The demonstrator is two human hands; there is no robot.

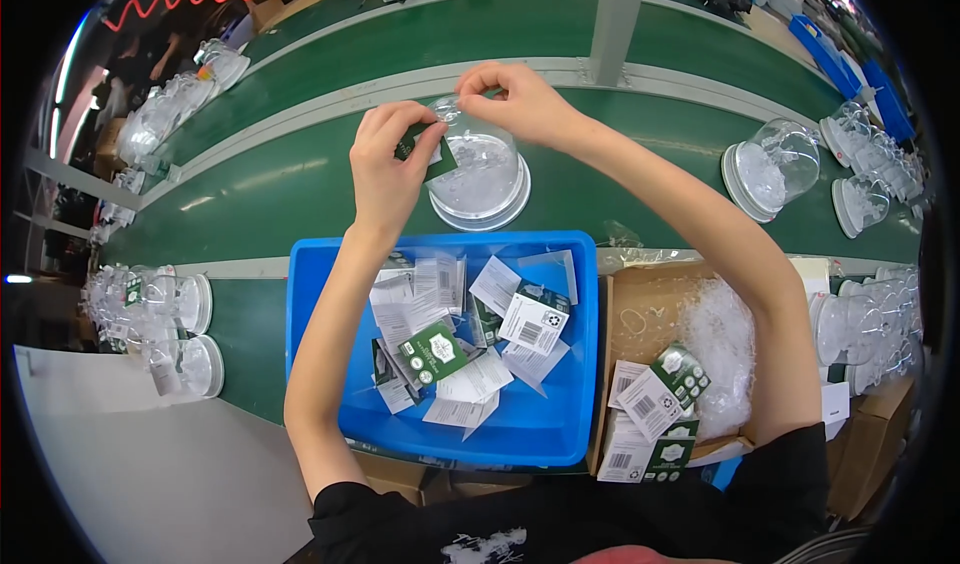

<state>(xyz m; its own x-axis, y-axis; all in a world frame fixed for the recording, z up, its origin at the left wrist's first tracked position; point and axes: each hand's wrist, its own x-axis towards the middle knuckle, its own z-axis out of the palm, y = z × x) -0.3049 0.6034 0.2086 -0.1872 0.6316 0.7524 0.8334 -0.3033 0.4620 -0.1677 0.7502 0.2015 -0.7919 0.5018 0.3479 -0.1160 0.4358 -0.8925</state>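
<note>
A clear dome (485, 159) with a round white base stands on the green bench in front of me, white shreds inside it. My left hand (385, 169) is closed, thumb against fingers, on a dark green card tag (441, 162) at the dome's left side. Over the dome's top right, my right hand (520, 104) is pinched closed. Whatever lies between its fingertips, perhaps a thin clear loop, is too fine to make out.
Nearer me, a blue bin (590, 364) holds many green and white card tags. Right of it, a cardboard box (640, 294) contains clear loops and more tags. Other clear domes (772, 169) stand at right and left. A grey post (612, 24) rises behind the bench.
</note>
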